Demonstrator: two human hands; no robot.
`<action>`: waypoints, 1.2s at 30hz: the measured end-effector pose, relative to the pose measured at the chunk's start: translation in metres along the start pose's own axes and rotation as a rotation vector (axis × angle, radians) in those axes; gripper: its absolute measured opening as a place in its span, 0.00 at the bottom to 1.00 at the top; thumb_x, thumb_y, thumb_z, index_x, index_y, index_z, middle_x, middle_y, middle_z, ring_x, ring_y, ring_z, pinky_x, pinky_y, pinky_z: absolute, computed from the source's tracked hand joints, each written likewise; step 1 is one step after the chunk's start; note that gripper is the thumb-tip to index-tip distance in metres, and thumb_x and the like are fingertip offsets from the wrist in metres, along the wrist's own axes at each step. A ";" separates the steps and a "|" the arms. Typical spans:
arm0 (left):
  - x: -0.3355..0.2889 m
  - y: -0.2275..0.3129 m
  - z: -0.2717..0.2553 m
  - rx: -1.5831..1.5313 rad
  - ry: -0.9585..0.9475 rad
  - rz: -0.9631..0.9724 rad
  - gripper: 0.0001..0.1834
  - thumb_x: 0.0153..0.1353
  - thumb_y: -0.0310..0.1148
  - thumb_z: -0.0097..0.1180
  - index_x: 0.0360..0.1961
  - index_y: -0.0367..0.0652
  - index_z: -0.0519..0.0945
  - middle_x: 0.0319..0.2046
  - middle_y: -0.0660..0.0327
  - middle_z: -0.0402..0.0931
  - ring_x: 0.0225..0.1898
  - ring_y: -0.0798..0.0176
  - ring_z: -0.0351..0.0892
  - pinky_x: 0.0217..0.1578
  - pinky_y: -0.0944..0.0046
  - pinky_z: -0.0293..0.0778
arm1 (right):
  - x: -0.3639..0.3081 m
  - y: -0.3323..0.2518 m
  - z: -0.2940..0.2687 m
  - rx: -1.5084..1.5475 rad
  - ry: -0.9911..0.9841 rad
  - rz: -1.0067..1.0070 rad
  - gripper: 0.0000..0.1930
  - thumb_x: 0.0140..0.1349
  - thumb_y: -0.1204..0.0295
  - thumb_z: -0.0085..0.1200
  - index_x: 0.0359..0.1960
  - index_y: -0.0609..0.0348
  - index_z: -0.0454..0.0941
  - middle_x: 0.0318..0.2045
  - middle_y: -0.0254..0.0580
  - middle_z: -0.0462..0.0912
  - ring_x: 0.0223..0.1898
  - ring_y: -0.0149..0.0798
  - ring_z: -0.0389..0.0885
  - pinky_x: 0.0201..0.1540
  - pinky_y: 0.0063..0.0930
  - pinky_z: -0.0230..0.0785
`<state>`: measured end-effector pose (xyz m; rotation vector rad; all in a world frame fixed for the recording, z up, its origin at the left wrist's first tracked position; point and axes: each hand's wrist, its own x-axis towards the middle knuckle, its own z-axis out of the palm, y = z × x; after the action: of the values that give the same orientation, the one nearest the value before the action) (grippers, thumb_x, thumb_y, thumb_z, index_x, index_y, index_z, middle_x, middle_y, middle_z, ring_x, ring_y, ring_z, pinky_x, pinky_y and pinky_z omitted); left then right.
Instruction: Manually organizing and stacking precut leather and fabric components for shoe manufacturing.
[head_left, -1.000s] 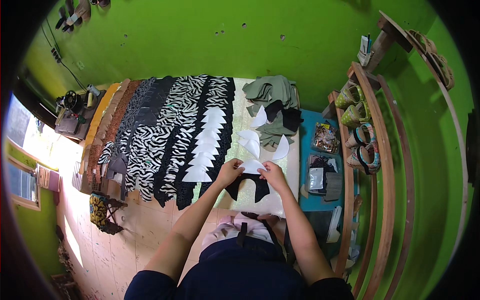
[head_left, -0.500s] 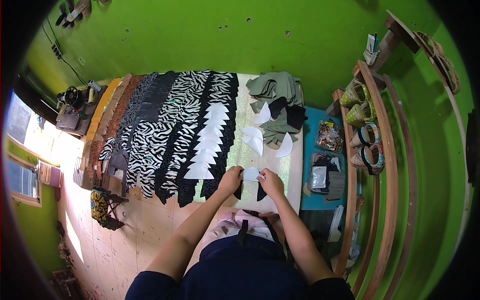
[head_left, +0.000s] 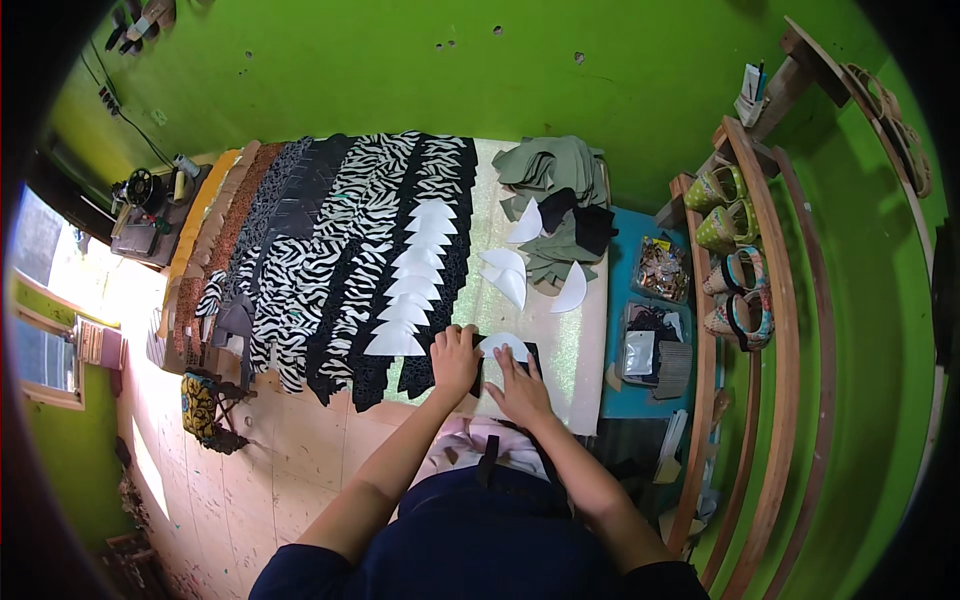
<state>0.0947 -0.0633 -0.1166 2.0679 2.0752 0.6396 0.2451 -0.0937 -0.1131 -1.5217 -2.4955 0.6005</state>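
Note:
A white half-round piece lies flat on a black cut piece at the table's front edge. My right hand rests on both with its fingers spread, the tips on the white piece. Beside the black piece's left edge, my left hand lies palm down with its fingers stretched forward; nothing shows in its grasp. To its left runs an overlapping row of white half-round pieces on black patterned pieces. More loose white pieces lie farther off.
Rows of zebra-print pieces cover the table's left part. Green-grey pieces are stacked at the back right. Clear boxes stand on a blue surface at right, beside a wooden rack with shoes. A patterned stool stands left.
The white half-round piece, held between both hands before, now lies on the black piece. My left hand has moved slightly left; my right hand has opened and moved left and nearer.

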 end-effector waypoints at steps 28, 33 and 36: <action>-0.022 -0.013 -0.032 -0.248 -0.029 0.127 0.07 0.50 0.34 0.55 0.29 0.46 0.77 0.29 0.60 0.72 0.36 0.56 0.71 0.36 0.59 0.64 | 0.026 0.026 -0.038 0.471 -0.070 0.331 0.13 0.52 0.65 0.58 0.35 0.59 0.75 0.33 0.45 0.80 0.37 0.50 0.77 0.39 0.38 0.68; -0.035 -0.049 -0.088 -0.569 -0.199 -0.212 0.16 0.54 0.37 0.56 0.39 0.37 0.75 0.31 0.47 0.77 0.33 0.45 0.77 0.35 0.55 0.71 | 0.028 -0.004 -0.011 1.019 -0.041 0.309 0.12 0.55 0.73 0.55 0.39 0.64 0.72 0.32 0.47 0.80 0.36 0.33 0.79 0.39 0.25 0.70; -0.037 -0.077 -0.110 -0.550 -0.192 -0.267 0.16 0.54 0.36 0.56 0.39 0.36 0.75 0.30 0.45 0.76 0.33 0.45 0.77 0.34 0.56 0.71 | 0.039 -0.032 0.012 1.021 0.029 0.284 0.12 0.54 0.74 0.56 0.39 0.65 0.72 0.34 0.48 0.80 0.37 0.35 0.79 0.40 0.26 0.70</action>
<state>-0.0174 -0.1185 -0.0554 1.4605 1.7674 0.8152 0.1968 -0.0753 -0.1140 -1.3691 -1.4646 1.5472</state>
